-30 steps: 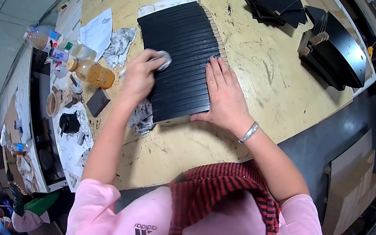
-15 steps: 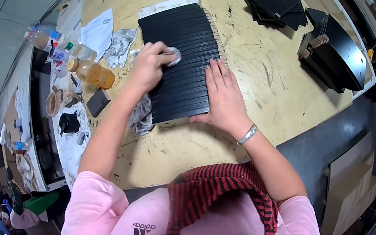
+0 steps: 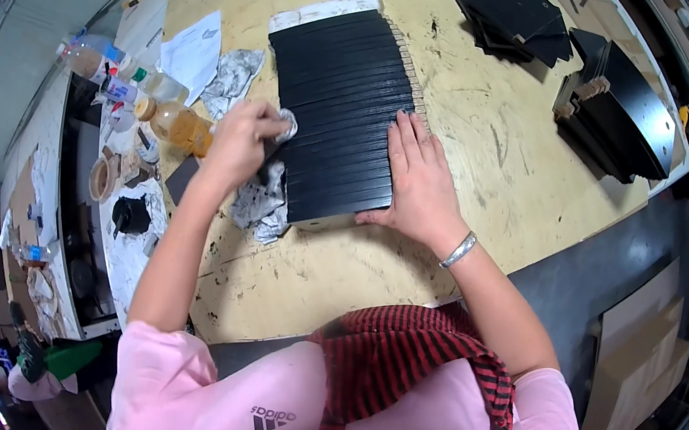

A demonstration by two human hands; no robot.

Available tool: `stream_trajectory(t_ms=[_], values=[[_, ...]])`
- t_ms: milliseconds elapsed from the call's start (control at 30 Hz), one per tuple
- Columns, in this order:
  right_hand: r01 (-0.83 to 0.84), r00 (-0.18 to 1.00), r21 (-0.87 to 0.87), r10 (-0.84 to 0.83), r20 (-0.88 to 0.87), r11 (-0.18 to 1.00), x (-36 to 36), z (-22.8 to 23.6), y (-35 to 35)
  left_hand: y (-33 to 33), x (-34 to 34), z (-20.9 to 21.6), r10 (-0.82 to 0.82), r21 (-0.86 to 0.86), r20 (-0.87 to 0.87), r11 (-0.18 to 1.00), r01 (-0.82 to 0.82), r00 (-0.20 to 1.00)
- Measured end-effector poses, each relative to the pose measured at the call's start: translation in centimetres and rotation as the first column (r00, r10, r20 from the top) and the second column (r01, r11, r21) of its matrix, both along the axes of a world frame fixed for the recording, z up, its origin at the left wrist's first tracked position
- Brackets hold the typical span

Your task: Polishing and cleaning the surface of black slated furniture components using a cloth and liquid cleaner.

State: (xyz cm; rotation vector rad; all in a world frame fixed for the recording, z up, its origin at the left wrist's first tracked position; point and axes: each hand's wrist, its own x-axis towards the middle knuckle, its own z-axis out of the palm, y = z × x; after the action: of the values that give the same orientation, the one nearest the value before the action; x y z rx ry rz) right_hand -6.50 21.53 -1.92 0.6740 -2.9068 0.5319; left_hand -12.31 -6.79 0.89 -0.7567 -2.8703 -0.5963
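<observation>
A row of narrow black strips [image 3: 339, 113] lies side by side on the worktable, forming one dark ribbed panel. Their right ends show bare wood colour. My left hand [image 3: 238, 141] is closed round a wadded whitish cloth [image 3: 286, 126] at the panel's left edge. My right hand [image 3: 425, 188] rests with fingers stretched along the right edge, thumb at the near corner. Below my left hand lies a black-smudged crumpled cloth [image 3: 261, 208]; another stained cloth [image 3: 235, 78] is farther up on the left. A white strip [image 3: 325, 11] borders the panel's far end.
Black boards [image 3: 509, 14] are piled at the far right, beside a stack of curved black pieces [image 3: 625, 113]. Left of the panel stand a bottle of amber liquid [image 3: 176, 125], several clear bottles, a paper sheet [image 3: 191, 54] and a tape roll [image 3: 102, 177]. Cardboard [image 3: 641, 359] leans beyond the table.
My left hand has slid the cloth left, from on top of the black strips to their left edge. My right hand keeps its place on the right edge. The view has shifted slightly.
</observation>
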Motion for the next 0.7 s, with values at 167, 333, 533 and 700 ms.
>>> stream_trajectory(t_ms=[167, 333, 533, 700], values=[[-0.015, 1.0, -0.003, 0.015, -0.013, 1.0, 0.2, 0.1, -0.1, 5.3, 4.1, 0.9, -0.048, 0.059, -0.028, 0.997, 0.05, 0.998], [-0.008, 1.0, 0.008, 0.008, -0.011, 1.0, 0.1, -0.1, -0.1, 1.7, 4.1, 0.0, -0.037, 0.025, -0.099, 0.999, 0.04, 0.994], [-0.014, 1.0, 0.01, 0.015, -0.019, 1.0, 0.1, -0.1, 0.0, 5.4, 3.5, -0.2, -0.028, 0.139, -0.075, 0.99, 0.038, 0.997], [-0.019, 1.0, 0.004, 0.019, 0.001, 1.0, 0.3, -0.2, -0.4, 2.5, 3.4, -1.3, 0.148, 0.227, -0.073, 0.965, -0.128, 0.986]])
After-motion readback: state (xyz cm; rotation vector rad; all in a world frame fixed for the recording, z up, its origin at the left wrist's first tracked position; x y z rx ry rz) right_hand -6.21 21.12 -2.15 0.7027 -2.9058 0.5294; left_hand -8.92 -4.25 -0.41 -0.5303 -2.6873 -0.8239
